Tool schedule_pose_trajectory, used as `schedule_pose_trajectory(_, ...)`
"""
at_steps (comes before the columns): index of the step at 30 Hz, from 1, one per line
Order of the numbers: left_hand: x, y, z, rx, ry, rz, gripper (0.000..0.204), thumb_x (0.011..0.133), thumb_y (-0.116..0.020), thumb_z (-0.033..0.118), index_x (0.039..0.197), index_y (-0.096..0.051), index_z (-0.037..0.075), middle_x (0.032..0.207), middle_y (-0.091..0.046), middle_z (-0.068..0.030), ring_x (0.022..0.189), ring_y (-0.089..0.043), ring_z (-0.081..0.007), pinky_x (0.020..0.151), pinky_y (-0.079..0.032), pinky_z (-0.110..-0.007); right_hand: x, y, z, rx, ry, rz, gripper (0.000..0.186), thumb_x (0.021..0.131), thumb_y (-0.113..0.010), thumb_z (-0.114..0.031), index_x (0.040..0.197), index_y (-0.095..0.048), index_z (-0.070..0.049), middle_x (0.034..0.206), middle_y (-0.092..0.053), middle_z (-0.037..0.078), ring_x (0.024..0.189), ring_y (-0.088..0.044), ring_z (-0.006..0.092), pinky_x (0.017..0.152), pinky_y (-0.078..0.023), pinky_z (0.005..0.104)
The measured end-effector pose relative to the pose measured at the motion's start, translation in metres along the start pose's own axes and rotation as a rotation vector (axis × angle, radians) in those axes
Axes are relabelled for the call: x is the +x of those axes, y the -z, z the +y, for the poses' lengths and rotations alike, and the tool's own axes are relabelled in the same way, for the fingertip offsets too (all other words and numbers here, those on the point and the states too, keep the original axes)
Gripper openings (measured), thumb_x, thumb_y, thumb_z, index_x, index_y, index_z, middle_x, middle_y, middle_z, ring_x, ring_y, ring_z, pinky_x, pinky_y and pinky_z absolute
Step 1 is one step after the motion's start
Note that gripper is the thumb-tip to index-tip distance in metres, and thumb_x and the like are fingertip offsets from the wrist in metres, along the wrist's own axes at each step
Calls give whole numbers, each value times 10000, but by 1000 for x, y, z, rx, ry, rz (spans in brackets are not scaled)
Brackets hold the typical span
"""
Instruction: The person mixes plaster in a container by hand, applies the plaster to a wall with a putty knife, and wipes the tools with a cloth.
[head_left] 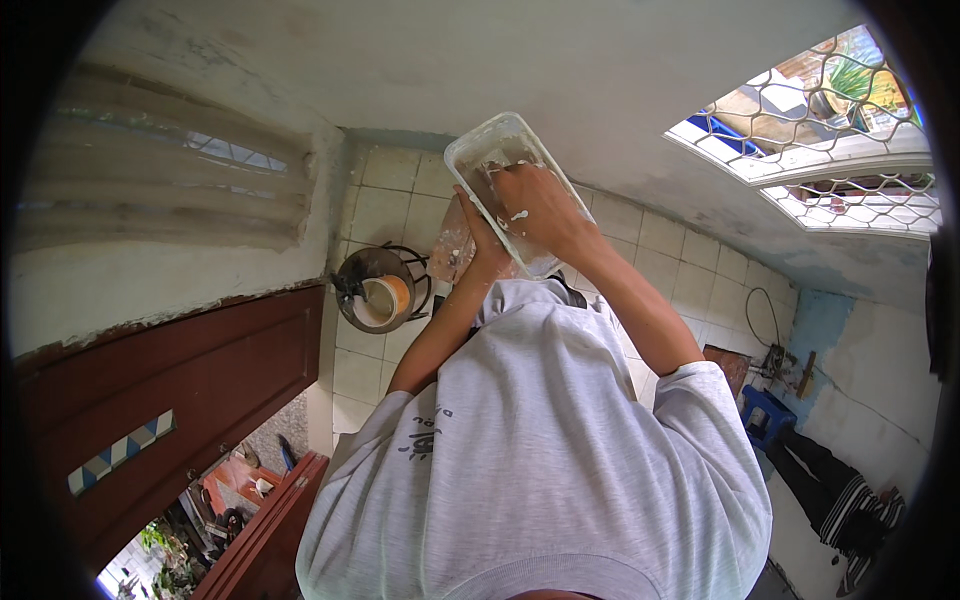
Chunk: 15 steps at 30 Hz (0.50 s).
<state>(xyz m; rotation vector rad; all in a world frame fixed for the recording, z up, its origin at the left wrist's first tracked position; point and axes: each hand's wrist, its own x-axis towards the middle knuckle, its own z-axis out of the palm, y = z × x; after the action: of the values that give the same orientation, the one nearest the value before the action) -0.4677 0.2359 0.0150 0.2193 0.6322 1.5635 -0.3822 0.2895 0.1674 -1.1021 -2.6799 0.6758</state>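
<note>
A clear rectangular plastic tub [545,151], smeared inside with white paste, is tilted in front of my chest. My left hand [484,232] grips it along its left side, fingers pointing up the outer wall. My right hand [541,203] reaches into the tub with the fingers curled, and white paste dots the skin. Whatever those fingers hold, if anything, is hidden. Beside my left hand shows a translucent, smeared piece [452,243]; its kind is unclear.
A round dark stool [357,267] on the left bears an orange-and-white bucket [398,292]. Walls close in ahead, with a grilled window [790,175] at right. A brown door [190,390] is at left. Far right are a blue stool [764,414] and seemingly a person in dark trousers [805,465].
</note>
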Motion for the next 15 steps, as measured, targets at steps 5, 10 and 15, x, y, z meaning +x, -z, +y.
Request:
schedule_pose_trajectory(5, -8, -1, 7, -95, 24, -66, 863, 963, -150, 767, 1544, -308, 149, 1517, -413, -96, 1395, -421, -260, 1156, -361, -412, -10, 5, 4, -36, 39, -6, 142, 725, -658, -10, 829, -630, 83, 785, -659, 272, 773, -674, 428, 705, -552, 472)
schedule_pose_trajectory(10, -1, -5, 3, -81, 8, -46, 868, 965, -161, 764, 1532, -326, 128, 1494, -439, -99, 1385, -434, -265, 1148, -370, -412, -8, 2, -2, -54, -128, 77, 172, 715, -673, -22, 843, -628, 83, 787, -661, 271, 779, -676, 423, 714, -555, 472)
schedule_pose_trajectory(15, -4, 8, -2, -108, 19, -15, 850, 971, -171, 755, 1532, -332, 137, 1506, -431, -96, 1393, -425, -267, 1152, -362, -415, -13, -5, 4, -97, 99, 13, 346, 696, -701, -31, 1000, -627, 115, 823, -690, 240, 755, -701, 386, 653, -579, 433)
